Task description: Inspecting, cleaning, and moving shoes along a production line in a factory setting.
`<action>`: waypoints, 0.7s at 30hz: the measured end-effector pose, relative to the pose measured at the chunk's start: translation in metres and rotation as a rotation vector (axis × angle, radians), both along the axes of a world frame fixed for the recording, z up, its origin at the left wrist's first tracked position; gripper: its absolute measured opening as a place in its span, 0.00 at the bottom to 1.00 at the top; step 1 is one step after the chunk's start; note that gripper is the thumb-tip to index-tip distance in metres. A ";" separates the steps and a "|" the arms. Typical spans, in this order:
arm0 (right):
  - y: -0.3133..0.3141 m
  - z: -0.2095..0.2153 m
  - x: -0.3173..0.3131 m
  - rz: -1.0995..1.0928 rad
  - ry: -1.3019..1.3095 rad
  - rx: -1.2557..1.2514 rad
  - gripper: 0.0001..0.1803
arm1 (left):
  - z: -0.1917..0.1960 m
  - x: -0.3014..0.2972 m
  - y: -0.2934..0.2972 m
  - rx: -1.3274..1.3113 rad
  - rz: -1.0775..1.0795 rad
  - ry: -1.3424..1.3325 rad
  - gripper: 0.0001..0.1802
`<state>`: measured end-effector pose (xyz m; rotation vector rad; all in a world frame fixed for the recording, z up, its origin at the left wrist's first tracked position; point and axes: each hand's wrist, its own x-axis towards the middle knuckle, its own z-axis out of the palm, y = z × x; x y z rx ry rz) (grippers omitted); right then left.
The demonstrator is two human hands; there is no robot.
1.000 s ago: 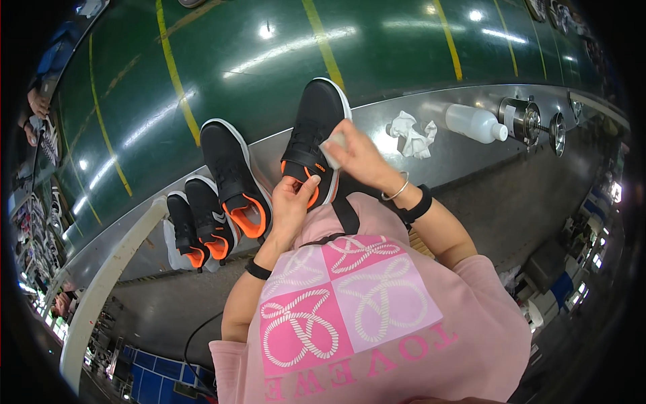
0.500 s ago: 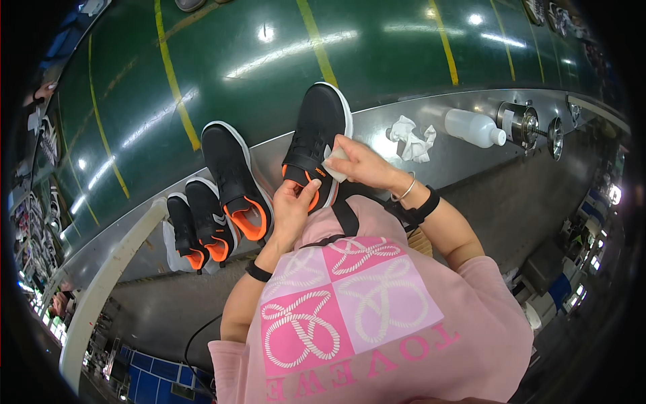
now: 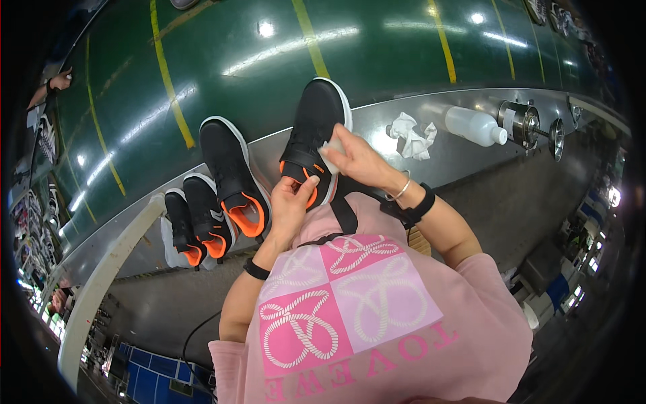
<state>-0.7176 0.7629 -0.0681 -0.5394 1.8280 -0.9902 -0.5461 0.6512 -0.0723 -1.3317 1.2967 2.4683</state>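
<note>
A black sneaker [image 3: 315, 116] with an orange lining and white sole stands in front of me, toe pointing away, its front half over the green surface. My left hand [image 3: 289, 207] pinches the orange-lined collar at its opening. In my right hand [image 3: 365, 161] is a small white wipe [image 3: 332, 156], pressed against the right side of the upper near the strap. Fingers partly hide the wipe and the shoe's heel. Left of it stands another black sneaker [image 3: 225, 151], same in colour. Beyond that are two smaller black and orange shoes [image 3: 202, 202], side by side.
A crumpled white tissue [image 3: 412, 138] lies on the metal ledge [image 3: 370, 121]. To its right are a white plastic bottle [image 3: 471, 126] on its side and a metal canister [image 3: 518, 121]. Another person's hand [image 3: 60, 81] reaches over the green surface [image 3: 229, 40] at far left.
My right hand and the wipe have moved slightly up and left along the shoe's side. My left hand keeps its hold. At far left, the other person's hand has come further into view.
</note>
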 end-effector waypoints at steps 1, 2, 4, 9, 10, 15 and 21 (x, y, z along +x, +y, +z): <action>0.001 0.001 0.000 0.095 -0.079 0.005 0.14 | 0.001 0.000 0.000 -0.005 0.005 0.001 0.12; 0.000 0.001 0.000 0.131 -0.095 0.031 0.14 | 0.001 0.000 0.000 -0.009 -0.007 0.001 0.12; 0.000 0.001 -0.001 0.032 -0.108 -0.007 0.14 | 0.000 0.000 0.000 -0.016 -0.011 0.020 0.12; 0.006 -0.004 0.000 0.088 -0.028 -0.050 0.14 | 0.000 0.002 0.000 0.013 0.026 -0.015 0.12; 0.009 -0.004 -0.001 0.142 -0.123 -0.011 0.14 | 0.000 0.001 0.000 0.014 0.022 0.028 0.12; 0.028 -0.012 -0.004 -0.038 -0.183 -0.103 0.15 | 0.001 0.000 -0.003 0.001 -0.008 0.000 0.13; 0.022 -0.015 0.002 -0.210 -0.235 -0.068 0.14 | 0.003 -0.001 -0.003 0.011 -0.011 -0.022 0.14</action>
